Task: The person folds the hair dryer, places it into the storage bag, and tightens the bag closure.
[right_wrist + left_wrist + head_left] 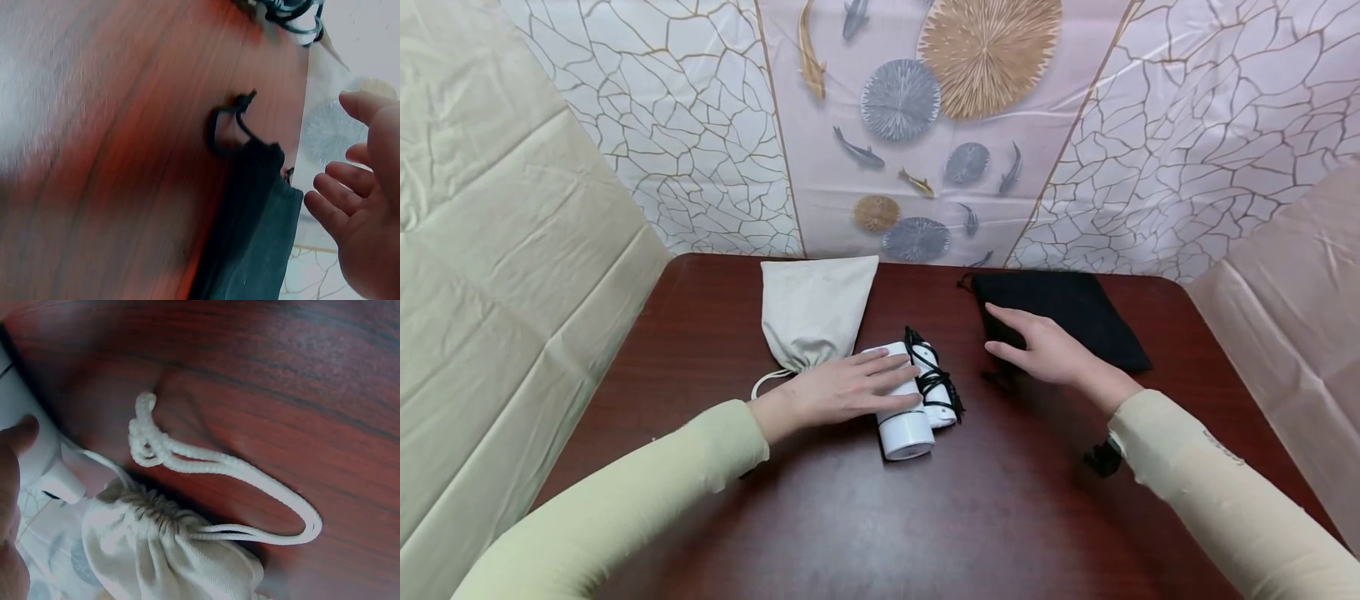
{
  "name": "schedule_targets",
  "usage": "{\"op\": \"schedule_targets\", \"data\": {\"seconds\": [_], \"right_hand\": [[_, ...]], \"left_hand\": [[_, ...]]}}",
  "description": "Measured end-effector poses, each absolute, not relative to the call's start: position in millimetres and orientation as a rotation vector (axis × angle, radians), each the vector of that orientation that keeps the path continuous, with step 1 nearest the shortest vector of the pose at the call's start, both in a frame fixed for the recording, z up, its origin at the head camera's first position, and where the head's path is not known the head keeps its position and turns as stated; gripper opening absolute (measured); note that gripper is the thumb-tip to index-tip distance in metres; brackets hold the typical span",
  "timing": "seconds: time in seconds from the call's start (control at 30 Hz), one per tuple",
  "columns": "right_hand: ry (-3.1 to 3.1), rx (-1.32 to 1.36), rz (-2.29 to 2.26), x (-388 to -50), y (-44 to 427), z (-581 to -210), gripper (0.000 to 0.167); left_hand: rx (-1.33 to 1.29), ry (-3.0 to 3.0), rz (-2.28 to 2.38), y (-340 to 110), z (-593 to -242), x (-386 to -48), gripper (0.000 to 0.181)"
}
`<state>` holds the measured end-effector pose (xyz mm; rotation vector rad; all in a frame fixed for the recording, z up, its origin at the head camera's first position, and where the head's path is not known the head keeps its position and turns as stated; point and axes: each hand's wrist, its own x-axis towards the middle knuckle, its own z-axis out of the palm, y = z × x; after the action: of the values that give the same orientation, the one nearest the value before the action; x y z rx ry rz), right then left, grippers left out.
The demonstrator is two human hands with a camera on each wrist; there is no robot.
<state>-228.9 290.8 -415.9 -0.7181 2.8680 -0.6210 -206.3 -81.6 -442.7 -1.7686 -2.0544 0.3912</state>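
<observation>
worktop: dark red, wood grain; patterned cloth behind
beige pouch: lying at back left, gathered neck toward near side, white drawstring looped out
left hand: fingers straight, slightly apart, resting across white device
white device: mid-worktop, on its side, black cord wrapped round narrower right part
right hand: fingers extended, thumb apart, by black pouch; contact unclear
black pouch: lying flat, back right
</observation>
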Motion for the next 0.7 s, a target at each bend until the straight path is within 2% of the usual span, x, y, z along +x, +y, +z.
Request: {"op": "schedule_targets", "data": {"seconds": [0.17, 0.33, 0.47, 0.7], "right_hand": [[2.864, -0.689, -0.557, -235, 298, -414, 0.072], [2.864, -0.679, -0.484, -241, 303, -409, 0.07], [2.88, -0.698, -0.416, -246, 303, -407, 0.068], [2.862, -0.678, -0.296, -254, 299, -410, 0.067]], "left_hand": [[-1.691, -2.084, 0.289, -89, -434, -204, 0.062], [-1.608, -2.218, 0.13, -93, -424, -197, 0.057], [-1.501, -2.339, -0.011, -93, -420, -188, 0.05], [-1.332, -2.569, -0.237, -90, -419, -167, 0.053]]}}
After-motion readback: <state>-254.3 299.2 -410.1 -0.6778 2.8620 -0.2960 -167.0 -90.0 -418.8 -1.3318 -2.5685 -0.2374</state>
